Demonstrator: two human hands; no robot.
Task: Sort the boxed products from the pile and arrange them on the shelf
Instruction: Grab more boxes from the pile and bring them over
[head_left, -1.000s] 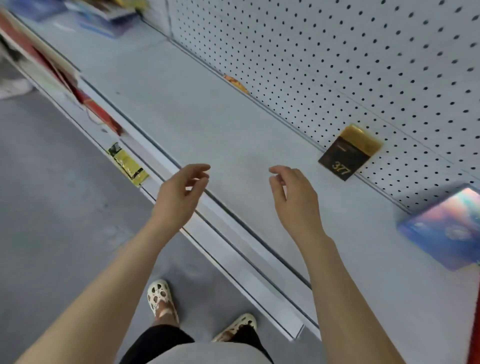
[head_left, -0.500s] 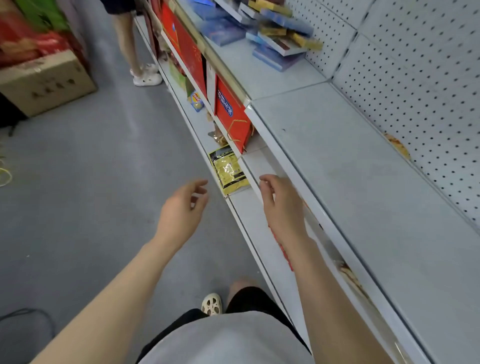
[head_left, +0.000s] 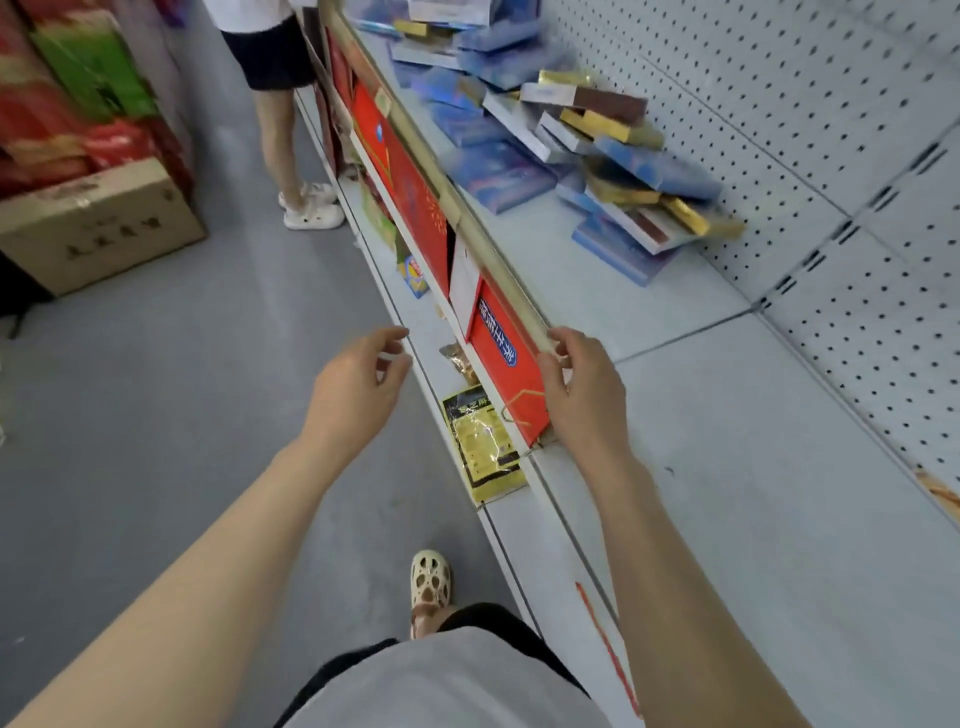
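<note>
The person's left hand (head_left: 358, 387) hangs over the grey floor (head_left: 156, 415) with its fingers loosely curled and nothing in them. The right hand (head_left: 584, 395) is at the front lip of the pale grey metal shelf (head_left: 753, 519), fingers half bent near the lip's end; whether they actually grip the edge cannot be told, since the fingertips blend into it. The pile of flat boxed products (head_left: 587, 150), blue, gold and brown, lies jumbled further along the same shelf against the white pegboard back wall (head_left: 831, 104), well apart from both hands; motion blur hides the print on them, and the boxes at the far end are cut off by the top edge. Beneath the shelf lip stand large red gift boxes (head_left: 400, 176), mostly hidden by the lip, and a yellow and black foil packet (head_left: 480, 441) lies on the lower shelf just beside the right wrist. A second person (head_left: 283, 104) stands in the aisle, seen only from the waist down. At the left a brown cardboard carton (head_left: 98, 223) sits on the floor, with the blurred red and green packages (head_left: 67, 88) behind it unreadable
</note>
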